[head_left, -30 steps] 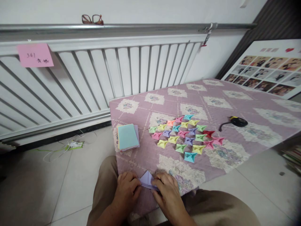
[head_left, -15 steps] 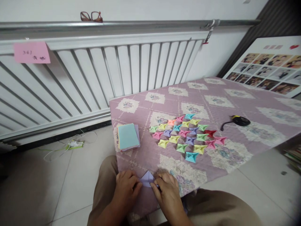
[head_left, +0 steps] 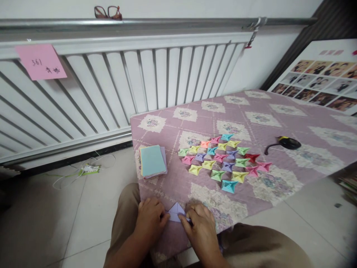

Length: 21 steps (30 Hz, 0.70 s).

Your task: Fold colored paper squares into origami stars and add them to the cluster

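Note:
A lilac paper [head_left: 176, 212] with a pointed, folded top lies at the near edge of the cloth-covered table [head_left: 173, 186]. My left hand [head_left: 152, 219] grips its left end between thumb and fingers. On the right end, my right hand [head_left: 201, 225] presses, its thumb on the paper and its fingers curled. Beyond the hands, several small folded paper boats [head_left: 219, 158] in pink, yellow, green, blue, purple and red stand in slanting rows. A stack of coloured paper [head_left: 152, 160], light blue on top, rests near the table's left edge.
A black object with a strap [head_left: 288, 143] lies on the table at the right. Behind are a white radiator [head_left: 156, 74], a pipe holding glasses [head_left: 108, 12], and a photo board [head_left: 320, 78]. A power strip [head_left: 90, 169] sits on the floor at left.
The view has shifted slightly. Both hands still hold the lilac paper in nearly the same place, with the right thumb a little changed on it.

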{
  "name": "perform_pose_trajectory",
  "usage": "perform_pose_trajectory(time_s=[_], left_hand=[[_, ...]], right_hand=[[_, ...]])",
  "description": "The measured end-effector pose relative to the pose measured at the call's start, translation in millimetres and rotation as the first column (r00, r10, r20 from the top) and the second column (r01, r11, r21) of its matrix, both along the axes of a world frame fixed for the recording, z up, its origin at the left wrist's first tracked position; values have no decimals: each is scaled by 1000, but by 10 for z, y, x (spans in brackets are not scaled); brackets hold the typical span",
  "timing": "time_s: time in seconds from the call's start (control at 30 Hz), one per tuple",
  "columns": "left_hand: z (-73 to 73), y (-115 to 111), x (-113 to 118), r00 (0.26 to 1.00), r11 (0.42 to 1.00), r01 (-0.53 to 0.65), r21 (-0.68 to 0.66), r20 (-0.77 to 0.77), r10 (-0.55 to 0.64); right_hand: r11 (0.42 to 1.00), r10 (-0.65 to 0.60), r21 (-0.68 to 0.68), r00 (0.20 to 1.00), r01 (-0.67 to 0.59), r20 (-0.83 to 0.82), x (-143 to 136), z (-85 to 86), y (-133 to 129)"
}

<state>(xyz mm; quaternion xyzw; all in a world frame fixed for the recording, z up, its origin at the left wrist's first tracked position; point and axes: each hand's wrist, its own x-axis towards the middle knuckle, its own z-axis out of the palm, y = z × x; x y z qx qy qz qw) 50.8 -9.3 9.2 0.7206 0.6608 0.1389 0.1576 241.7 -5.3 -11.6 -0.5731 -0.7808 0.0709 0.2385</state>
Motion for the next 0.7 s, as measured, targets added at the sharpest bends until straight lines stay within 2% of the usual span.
perform_pose_trajectory(time_s=[0.17, 0.27, 0.33, 0.4, 0.47, 0.6, 0.7], left_hand=[[29, 25, -6, 1000, 999, -2, -34, -26, 1], [-6, 23, -2, 989, 993, 112, 30, -99, -109], [-49, 21, -1, 946, 951, 296, 95, -167, -277], [-84, 22, -7, 865, 864, 484, 138, -226, -449], [-94, 24, -21, 791, 789, 597, 144, -268, -550], [-62, 22, -49, 740, 750, 650, 119, -322, -591], [-50, 9, -45, 735, 747, 654, 123, -340, -587]], right_hand=[[999, -50, -8, 999, 50, -12, -29, 70, -17], [997, -78, -6, 997, 78, 0, -15, 62, -33], [997, -82, 10, 997, 82, 2, 10, 32, -39], [996, -82, 29, 997, 82, 1, 48, -5, -33], [995, -88, 49, 996, 88, -1, 99, -33, -16], [991, -57, 118, 997, 62, -53, 198, -27, 4], [979, 52, 200, 993, -31, -102, 168, 14, -73]])
